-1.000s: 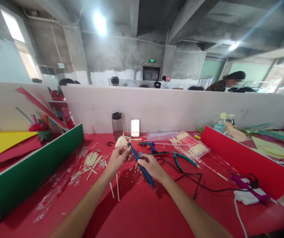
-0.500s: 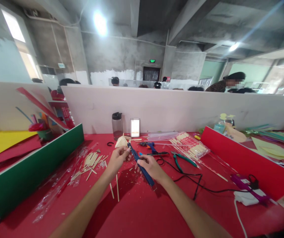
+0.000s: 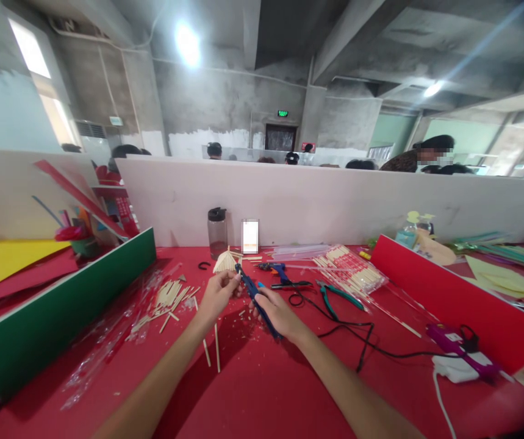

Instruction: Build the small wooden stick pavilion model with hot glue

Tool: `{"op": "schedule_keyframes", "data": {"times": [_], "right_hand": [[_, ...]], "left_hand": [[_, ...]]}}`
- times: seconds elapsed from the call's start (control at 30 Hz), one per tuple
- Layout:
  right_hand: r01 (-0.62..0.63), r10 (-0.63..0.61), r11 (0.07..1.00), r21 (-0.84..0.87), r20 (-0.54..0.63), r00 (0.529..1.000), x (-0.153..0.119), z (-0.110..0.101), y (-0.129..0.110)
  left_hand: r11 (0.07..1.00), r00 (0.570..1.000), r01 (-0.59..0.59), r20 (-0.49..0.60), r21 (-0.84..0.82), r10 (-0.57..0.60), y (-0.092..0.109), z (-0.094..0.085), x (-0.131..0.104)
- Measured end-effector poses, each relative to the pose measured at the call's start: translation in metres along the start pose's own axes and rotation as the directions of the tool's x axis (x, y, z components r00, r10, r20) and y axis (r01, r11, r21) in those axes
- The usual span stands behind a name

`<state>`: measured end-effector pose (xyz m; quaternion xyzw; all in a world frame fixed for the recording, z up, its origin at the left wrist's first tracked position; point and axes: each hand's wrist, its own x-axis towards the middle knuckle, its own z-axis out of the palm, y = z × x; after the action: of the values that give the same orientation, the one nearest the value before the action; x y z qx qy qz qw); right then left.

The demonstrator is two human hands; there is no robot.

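My right hand (image 3: 274, 310) is wrapped round the handles of a dark blue long-handled hand tool (image 3: 249, 285), which looks like a cutter. The tool slants, its head pointing up and left. Close beside that head, my left hand (image 3: 219, 296) is closed, thumb and fingers pinched together. Whatever small thing it pinches is too hidden to make out. Just behind my left hand sits a small peaked piece made of pale wooden sticks (image 3: 225, 262). Two loose wooden sticks (image 3: 217, 350) lie on the red table under my left forearm, and tiny wood scraps (image 3: 243, 314) are scattered below the tool.
Left of my hands lies a pile of short sticks (image 3: 170, 299). To the right are a blue glue gun (image 3: 279, 270), green-handled pliers (image 3: 344, 297), bagged sticks (image 3: 353, 268) and a black cable (image 3: 371, 344). A bottle (image 3: 217, 235) stands behind; green (image 3: 74, 311) and red (image 3: 454, 299) dividers flank the workspace.
The lower end of the blue tool has shifted slightly up and left, and its handles look closer together in my right hand. My left hand stays almost where it was.
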<state>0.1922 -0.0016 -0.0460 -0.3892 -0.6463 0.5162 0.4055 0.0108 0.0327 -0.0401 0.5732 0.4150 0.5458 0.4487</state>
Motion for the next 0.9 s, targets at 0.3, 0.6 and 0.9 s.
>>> {"op": "schedule_keyframes", "data": {"times": [0.3,0.6,0.9], "right_hand": [[0.169,-0.191,0.880,-0.445,-0.005,0.981,-0.006,-0.002,-0.006],[0.177,-0.207,0.852,-0.492,-0.007,0.978,-0.006,-0.006,-0.008],[0.191,-0.224,0.847,-0.496,-0.007,0.974,-0.006,-0.006,-0.007]], "left_hand": [[1.000,1.000,-0.019,-0.024,-0.003,0.019,0.001,0.005,-0.003],[1.000,1.000,-0.015,-0.005,0.017,0.016,0.001,0.004,-0.002],[1.000,1.000,-0.024,-0.010,0.017,0.025,0.002,0.005,-0.003]]}}
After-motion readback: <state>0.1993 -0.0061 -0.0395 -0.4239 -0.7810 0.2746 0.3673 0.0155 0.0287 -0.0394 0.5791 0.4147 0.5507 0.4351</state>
